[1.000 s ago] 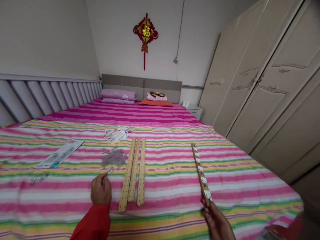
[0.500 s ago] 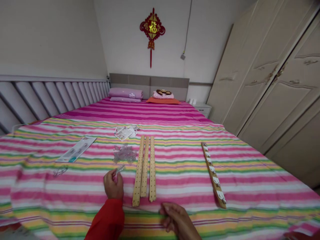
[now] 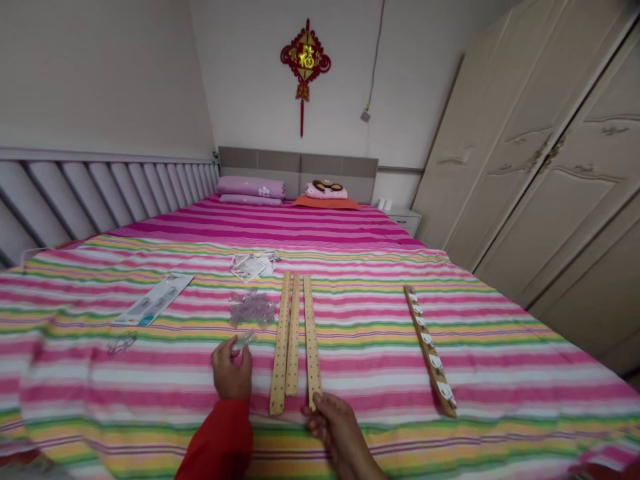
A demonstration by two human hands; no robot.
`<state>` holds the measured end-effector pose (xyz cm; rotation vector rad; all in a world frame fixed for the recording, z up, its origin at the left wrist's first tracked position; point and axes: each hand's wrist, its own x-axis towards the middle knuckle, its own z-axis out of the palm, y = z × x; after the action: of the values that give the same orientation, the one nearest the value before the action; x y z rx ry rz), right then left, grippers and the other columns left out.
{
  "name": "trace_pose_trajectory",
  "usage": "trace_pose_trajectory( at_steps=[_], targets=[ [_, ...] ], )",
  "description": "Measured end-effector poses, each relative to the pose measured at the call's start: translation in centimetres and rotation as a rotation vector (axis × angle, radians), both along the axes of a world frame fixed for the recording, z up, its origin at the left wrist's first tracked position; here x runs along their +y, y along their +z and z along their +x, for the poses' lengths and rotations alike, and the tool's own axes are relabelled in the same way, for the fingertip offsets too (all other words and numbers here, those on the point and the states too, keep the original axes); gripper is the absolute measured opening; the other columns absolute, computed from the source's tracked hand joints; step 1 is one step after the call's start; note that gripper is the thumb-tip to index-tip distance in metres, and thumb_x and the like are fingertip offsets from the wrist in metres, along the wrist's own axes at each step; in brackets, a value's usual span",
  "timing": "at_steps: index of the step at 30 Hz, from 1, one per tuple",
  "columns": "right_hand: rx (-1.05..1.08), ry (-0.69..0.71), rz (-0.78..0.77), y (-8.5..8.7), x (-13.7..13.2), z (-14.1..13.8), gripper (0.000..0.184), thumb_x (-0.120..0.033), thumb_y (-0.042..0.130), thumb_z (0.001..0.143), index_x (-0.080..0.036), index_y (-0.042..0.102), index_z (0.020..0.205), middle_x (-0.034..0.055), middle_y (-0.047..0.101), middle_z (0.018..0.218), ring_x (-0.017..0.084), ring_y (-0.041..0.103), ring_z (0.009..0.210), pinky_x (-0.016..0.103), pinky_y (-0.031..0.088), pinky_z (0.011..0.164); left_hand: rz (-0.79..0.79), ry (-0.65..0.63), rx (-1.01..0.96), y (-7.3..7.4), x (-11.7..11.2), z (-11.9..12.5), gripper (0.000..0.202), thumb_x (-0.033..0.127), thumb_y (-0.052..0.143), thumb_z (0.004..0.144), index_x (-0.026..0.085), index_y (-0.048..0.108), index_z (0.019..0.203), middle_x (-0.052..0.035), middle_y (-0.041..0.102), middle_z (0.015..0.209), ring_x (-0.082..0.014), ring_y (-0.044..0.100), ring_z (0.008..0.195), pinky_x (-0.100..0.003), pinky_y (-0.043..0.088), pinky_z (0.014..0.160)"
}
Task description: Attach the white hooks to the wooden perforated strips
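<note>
Three pale wooden strips with rows of holes [image 3: 294, 337] lie side by side on the striped bedspread [image 3: 360, 353]. My right hand [image 3: 334, 420] pinches the near end of the rightmost strip [image 3: 311, 333]. My left hand [image 3: 231, 373], in a red sleeve, rests on the bed left of the strips, fingers closed on a small clear plastic hook [image 3: 245, 339]. A pile of clear hooks [image 3: 250, 309] sits just beyond it. A fourth strip fitted with clear hooks [image 3: 430, 353] lies apart at the right.
A flat package [image 3: 153, 300] and a loose clear piece [image 3: 120, 343] lie at the left, small plastic bags [image 3: 250, 265] further back. Pillows [image 3: 250, 188] sit at the headboard. Wardrobe doors [image 3: 550, 173] line the right side; a padded panel [image 3: 100, 193] runs along the left.
My right hand let go of the hook-fitted strip, left it lying at the right, moved left and took the near end of the rightmost plain strip. My left hand stayed put.
</note>
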<state>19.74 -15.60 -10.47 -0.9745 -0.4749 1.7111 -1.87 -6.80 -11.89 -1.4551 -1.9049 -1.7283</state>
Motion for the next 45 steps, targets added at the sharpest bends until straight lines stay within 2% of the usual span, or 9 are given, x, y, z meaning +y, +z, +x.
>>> trace_pose_trajectory(
  at_steps=[10,18,21,25,30,33,37,40,45],
  targets=[
    [-0.131,-0.016,-0.041,-0.9,-2.8,2.2,0.053,-0.057,0.083,0.048,-0.011,0.063,0.064,0.0046,0.067,0.055,0.009,0.053,0.035,0.017,0.037,0.032,-0.125,-0.002,-0.161,0.5,-0.1,0.0,0.038,0.030,0.054,0.075,0.015,0.059,0.110,-0.0090,0.050,0.105,-0.0098,0.047,0.060,-0.030,0.052,0.064],
    [-0.248,-0.060,-0.015,-1.3,-3.4,4.2,0.056,-0.068,0.073,0.055,-0.014,0.058,0.064,-0.0004,0.060,0.049,0.006,0.045,0.029,0.015,0.027,0.026,-0.136,-0.052,-0.309,0.7,0.5,-0.9,0.021,0.032,0.058,0.065,0.015,0.063,0.076,-0.0082,0.055,0.099,-0.0119,0.052,0.063,-0.034,0.053,0.068],
    [-0.307,-0.128,0.036,-1.0,-3.7,5.5,0.052,-0.065,0.073,0.059,-0.015,0.059,0.064,-0.0033,0.055,0.048,0.003,0.038,0.029,0.015,0.021,0.028,-0.087,-0.125,-0.360,1.3,-0.1,-0.5,0.020,0.034,0.059,0.065,0.015,0.063,0.072,-0.0082,0.056,0.097,-0.0139,0.055,0.067,-0.032,0.053,0.062],
    [-0.370,-0.155,0.105,0.0,-3.6,6.4,0.048,-0.061,0.073,0.063,-0.016,0.058,0.060,-0.0052,0.049,0.043,0.003,0.033,0.031,0.016,0.019,0.031,-0.027,-0.257,-0.244,3.1,-2.3,1.3,0.018,0.035,0.060,0.073,0.017,0.065,0.076,-0.0080,0.057,0.100,-0.0165,0.058,0.078,-0.029,0.052,0.061],
    [-0.378,-0.061,0.211,2.9,-2.5,5.9,0.048,-0.062,0.073,0.062,-0.015,0.059,0.061,-0.0027,0.056,0.049,0.004,0.036,0.033,0.018,0.022,0.034,0.053,-0.415,-0.055,6.3,-5.8,4.6,0.010,0.027,0.057,0.080,0.021,0.065,0.080,-0.0077,0.057,0.100,-0.0196,0.059,0.093,-0.031,0.052,0.067],
    [-0.357,-0.026,0.267,4.8,-1.7,5.2,0.044,-0.058,0.073,0.065,-0.015,0.063,0.068,-0.0014,0.060,0.058,0.004,0.038,0.034,0.019,0.024,0.035,0.072,-0.486,0.013,7.4,-7.4,6.2,0.010,0.027,0.057,0.080,0.022,0.066,0.078,-0.0078,0.057,0.096,-0.0214,0.059,0.097,-0.035,0.053,0.073],
    [-0.323,-0.003,0.339,6.5,-0.9,4.4,0.042,-0.054,0.075,0.066,-0.014,0.067,0.077,-0.0030,0.057,0.052,0.006,0.041,0.037,0.019,0.027,0.037,-0.017,-0.568,-0.015,7.7,-8.8,7.6,0.015,0.033,0.058,0.079,0.024,0.069,0.074,-0.0096,0.055,0.105,-0.0217,0.060,0.091,-0.039,0.054,0.077],
    [-0.309,-0.024,0.334,7.2,-0.4,4.4,0.043,-0.055,0.071,0.070,-0.014,0.070,0.084,-0.0034,0.054,0.049,0.008,0.043,0.041,0.019,0.031,0.041,-0.103,-0.697,-0.045,8.1,-9.1,8.0,0.020,0.037,0.058,0.079,0.026,0.070,0.068,-0.0108,0.056,0.102,-0.0235,0.059,0.095,-0.039,0.054,0.078],
    [-0.285,-0.006,0.360,7.9,0.0,5.2,0.044,-0.055,0.070,0.070,-0.015,0.074,0.087,0.0030,0.066,0.070,0.009,0.049,0.051,0.022,0.038,0.050,-0.368,-1.003,0.018,9.4,-8.8,7.7,0.022,0.041,0.060,0.077,0.026,0.073,0.068,-0.0130,0.058,0.114,-0.0264,0.055,0.109,-0.041,0.049,0.090]
  ],
)
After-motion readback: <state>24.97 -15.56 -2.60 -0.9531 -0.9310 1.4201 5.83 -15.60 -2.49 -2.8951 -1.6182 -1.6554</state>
